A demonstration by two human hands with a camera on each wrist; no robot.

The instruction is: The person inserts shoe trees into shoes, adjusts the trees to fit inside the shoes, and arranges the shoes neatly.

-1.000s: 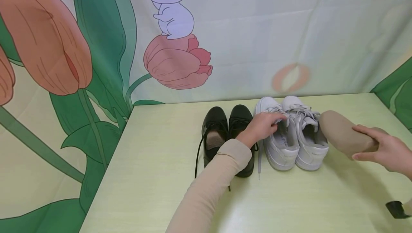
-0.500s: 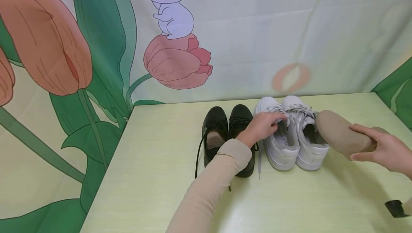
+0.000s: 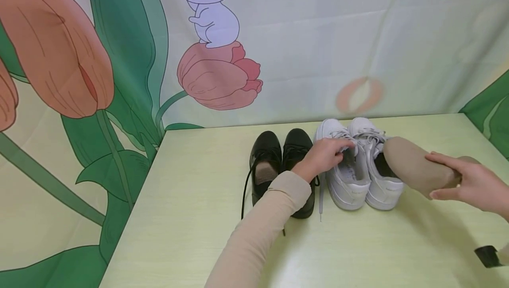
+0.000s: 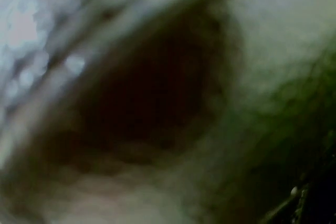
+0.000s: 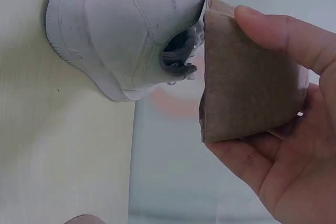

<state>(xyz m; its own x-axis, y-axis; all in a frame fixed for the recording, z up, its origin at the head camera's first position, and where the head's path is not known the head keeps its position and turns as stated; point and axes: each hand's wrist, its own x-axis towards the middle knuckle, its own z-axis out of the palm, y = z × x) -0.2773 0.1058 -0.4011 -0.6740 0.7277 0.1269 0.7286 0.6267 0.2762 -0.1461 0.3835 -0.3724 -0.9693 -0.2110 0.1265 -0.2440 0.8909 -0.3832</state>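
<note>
A pair of white lace-up sneakers (image 3: 350, 191) stands side by side, toes toward the backdrop. My left hand (image 3: 324, 153) has its curled fingers at the tongue and laces of the left sneaker; the exact grip is partly hidden. My right hand (image 3: 473, 182) pinches a beige insole (image 3: 415, 164), thumb on one side and fingers on the other. Its rounded end is over the opening of the right white sneaker. In the right wrist view the insole (image 5: 252, 77) looks bent, close to that sneaker (image 5: 121, 24). The left wrist view is blurred and dark.
A pair of black lace-up shoes (image 3: 265, 151) stands left of the sneakers, partly behind the left sleeve (image 3: 254, 230). A loose grey lace (image 3: 320, 199) trails onto the pale table (image 3: 179, 217). A flower-printed cloth (image 3: 298, 58) hangs behind. A small black piece (image 3: 487, 257) shows lower right.
My right hand has moved slightly left with the insole, whose end now covers more of the right white sneaker's opening. The left hand stays in place.
</note>
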